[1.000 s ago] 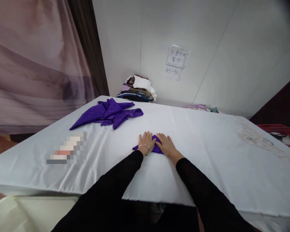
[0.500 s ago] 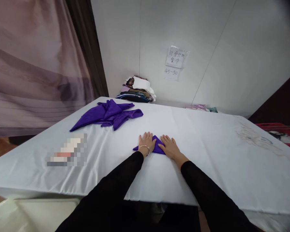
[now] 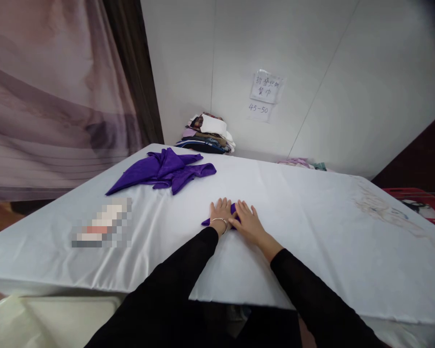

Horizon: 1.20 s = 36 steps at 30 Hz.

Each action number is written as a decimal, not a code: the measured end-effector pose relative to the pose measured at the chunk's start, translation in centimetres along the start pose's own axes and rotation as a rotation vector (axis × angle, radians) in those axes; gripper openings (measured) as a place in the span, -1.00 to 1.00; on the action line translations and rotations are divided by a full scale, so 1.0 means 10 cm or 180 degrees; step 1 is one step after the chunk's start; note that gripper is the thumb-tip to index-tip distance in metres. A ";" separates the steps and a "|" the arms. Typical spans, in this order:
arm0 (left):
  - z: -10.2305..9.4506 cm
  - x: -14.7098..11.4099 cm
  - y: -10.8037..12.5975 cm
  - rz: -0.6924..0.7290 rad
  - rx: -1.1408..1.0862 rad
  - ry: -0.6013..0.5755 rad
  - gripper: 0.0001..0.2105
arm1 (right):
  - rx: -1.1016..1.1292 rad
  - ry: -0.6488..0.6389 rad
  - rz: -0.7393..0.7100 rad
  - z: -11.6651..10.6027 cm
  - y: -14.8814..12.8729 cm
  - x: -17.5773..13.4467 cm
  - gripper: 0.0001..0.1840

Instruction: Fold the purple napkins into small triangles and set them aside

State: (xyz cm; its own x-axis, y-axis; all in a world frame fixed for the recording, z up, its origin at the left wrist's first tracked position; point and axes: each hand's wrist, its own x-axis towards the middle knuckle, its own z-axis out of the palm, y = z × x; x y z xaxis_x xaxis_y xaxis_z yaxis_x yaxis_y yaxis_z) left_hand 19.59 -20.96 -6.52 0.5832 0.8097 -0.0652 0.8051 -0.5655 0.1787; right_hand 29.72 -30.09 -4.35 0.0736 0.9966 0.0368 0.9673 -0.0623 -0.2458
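A folded purple napkin (image 3: 206,223) lies on the white satin tablecloth (image 3: 297,227), mostly covered by my two hands. My left hand (image 3: 222,212), with a silver bracelet at the wrist, rests flat on its left part, fingers stretched forward. Over the right part lies my right hand (image 3: 249,221), its fingers extended and its thumb reaching to the left hand. Between the hands only a small strip of purple cloth shows, and the fold beneath them is hidden. Farther back on the left, several purple napkins (image 3: 170,169) lie in a loose heap.
A blurred-out flat object (image 3: 102,223) lies on the table's left side. Behind the table are a stack of folded clothes (image 3: 206,133) and some pink and green cloth (image 3: 300,163). Paper signs (image 3: 265,89) hang on the wall. A red basket (image 3: 420,203) stands at right.
My right hand has slid left across the napkin, closer to my left hand, and less purple cloth shows between them. My left hand stays flat in about the same place.
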 end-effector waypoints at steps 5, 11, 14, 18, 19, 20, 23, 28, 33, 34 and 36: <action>0.04 0.01 -0.02 0.0051 0.0114 0.0050 -0.46 | 0.0411 -0.0149 -0.0084 0.13 -0.12 0.13 -0.20; 0.02 0.00 0.00 -0.0015 0.0043 0.0055 -0.41 | 0.0399 -0.0138 -0.0030 0.22 0.08 0.08 -0.18; 0.01 0.01 0.00 -0.0013 -0.0004 0.0037 -0.38 | 0.0218 -0.0163 -0.0023 0.22 0.13 0.01 -0.16; 0.03 0.02 -0.01 -0.0023 -0.0032 0.0078 -0.36 | 0.0014 -0.0142 -0.0098 0.21 0.18 -0.06 -0.15; 0.04 0.03 -0.01 -0.0021 -0.0036 0.0090 -0.36 | -0.0012 -0.0139 -0.0114 0.20 0.18 -0.07 -0.15; 0.04 0.03 0.00 -0.0020 -0.0038 0.0093 -0.36 | -0.0033 -0.0137 -0.0127 0.20 0.19 -0.08 -0.15; 0.04 0.03 -0.02 0.0009 -0.0045 0.0105 -0.37 | -0.0082 -0.0143 -0.0142 0.19 0.19 -0.09 -0.14; -0.03 -0.04 -0.19 -0.0074 -0.0023 0.0111 -0.40 | -0.0119 -0.0160 -0.0142 0.18 0.17 -0.09 -0.13; -0.10 -0.17 -0.48 -0.0217 0.0043 0.0051 -0.43 | -0.0067 -0.0186 -0.0123 0.16 0.15 -0.10 -0.13; -0.10 -0.20 -0.53 -0.0218 0.0066 0.0058 -0.44 | -0.0062 -0.0201 -0.0114 0.15 0.15 -0.10 -0.13; -0.10 -0.26 -0.61 -0.0217 0.0118 0.0074 -0.46 | -0.0050 -0.0213 -0.0106 0.15 0.14 -0.10 -0.13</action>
State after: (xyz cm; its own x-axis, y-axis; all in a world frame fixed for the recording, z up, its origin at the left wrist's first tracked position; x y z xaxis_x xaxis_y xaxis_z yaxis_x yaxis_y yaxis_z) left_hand 13.03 -19.48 -6.42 0.5245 0.8498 -0.0531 0.8467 -0.5139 0.1381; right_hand 30.69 -31.09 -6.15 0.0255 0.9995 -0.0203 0.9727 -0.0295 -0.2303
